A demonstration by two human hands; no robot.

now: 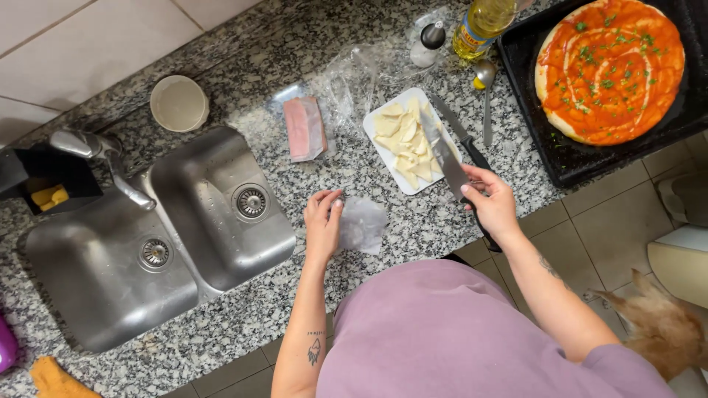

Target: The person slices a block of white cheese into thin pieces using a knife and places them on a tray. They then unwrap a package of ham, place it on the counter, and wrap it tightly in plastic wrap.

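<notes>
The long steel kitchen knife with a black handle (453,173) is clenched in the grip of the right hand (493,206), its blade slanting up and away from the fist and crossing over the near edge of the white rectangular cutting board (380,151). On that board, just beyond the blade, lies a heap of pale yellow cheese slices (407,140). A second dark-handled knife (461,133) rests on the speckled grey granite bench (221,324), just past the right grip beside the board.

The left hand (323,221) pinches a crumpled piece of clear plastic wrap (361,225) between thumb and fingertips; the wrap lies on the bench right beside that grip. Further out from the left grip sits an opened clear packet of pink sliced ham (304,129), and past it a round cream bowl (179,103).

To the outer side of the left grip is a double stainless steel sink (133,295) with a chrome tap (103,158). Well beyond the right grip, a black baking tray (531,140) holds a round pizza base spread with red sauce and green herbs (611,70). Next to the tray are a metal spoon (485,88), a bottle of yellow oil (483,22) and a small shaker (428,44).
</notes>
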